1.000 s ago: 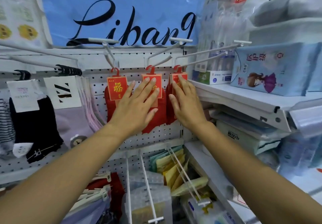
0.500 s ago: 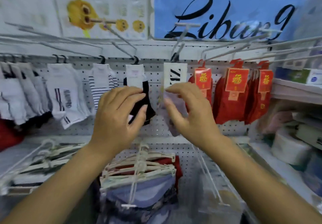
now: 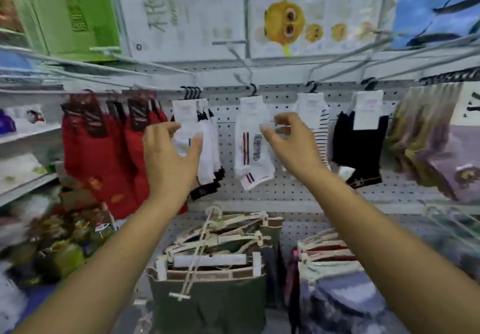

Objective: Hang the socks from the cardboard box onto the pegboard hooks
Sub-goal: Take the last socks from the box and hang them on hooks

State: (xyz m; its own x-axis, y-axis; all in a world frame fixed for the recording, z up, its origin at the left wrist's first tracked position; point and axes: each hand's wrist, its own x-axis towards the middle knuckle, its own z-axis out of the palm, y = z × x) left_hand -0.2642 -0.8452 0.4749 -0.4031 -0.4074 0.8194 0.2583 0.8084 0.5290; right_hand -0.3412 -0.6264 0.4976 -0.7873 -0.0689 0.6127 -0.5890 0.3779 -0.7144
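Pegboard hooks [image 3: 240,62]: red socks [image 3: 104,157], white socks [image 3: 207,151] and black socks [image 3: 361,157] hang in a row.
Left hand [image 3: 168,162]: fingers spread, perhaps touching the white socks; blurred.
Right hand [image 3: 293,149]: loosely curled, empty, just right of them.

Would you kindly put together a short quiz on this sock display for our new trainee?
1. True or false: the black socks hang to the right of the red socks.
2. Which sock shows in the gap between the left hand and the right hand? A) a red one B) the white sock with a side stripe C) a purple one
3. Is either hand gripping a sock at this moment?
Key: 1 true; 2 B; 3 no, both hands are open and hold nothing.
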